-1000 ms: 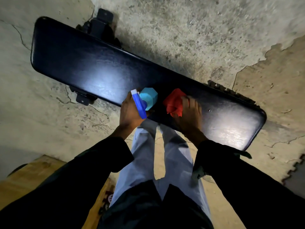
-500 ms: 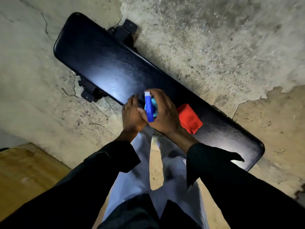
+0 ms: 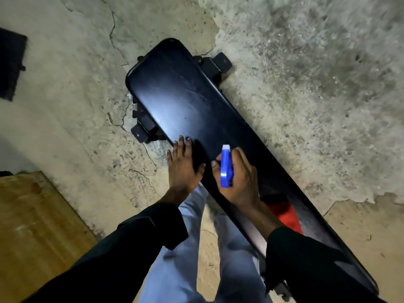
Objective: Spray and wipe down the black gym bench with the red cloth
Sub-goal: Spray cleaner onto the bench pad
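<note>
The head view showed the right hand (image 3: 239,178) wrapped around the spray bottle (image 3: 225,166), nozzle aimed up the bench (image 3: 185,101), probably to wet the far end. The left hand (image 3: 182,165) lay flat with straight fingers on the near edge (perhaps steadying). The red cloth (image 3: 284,216) rested on the bench behind the right wrist.

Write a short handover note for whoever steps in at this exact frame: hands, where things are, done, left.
Right hand grips the blue spray bottle over the middle of the black bench, nozzle toward the far end.
Left hand rests flat and open on the bench's near edge.
Red cloth lies on the bench, partly hidden behind the right forearm, untouched.
Done: cannot tell whether any spray has landed.
Left: spray the pad, pick up the cloth, wipe end to end.
</note>
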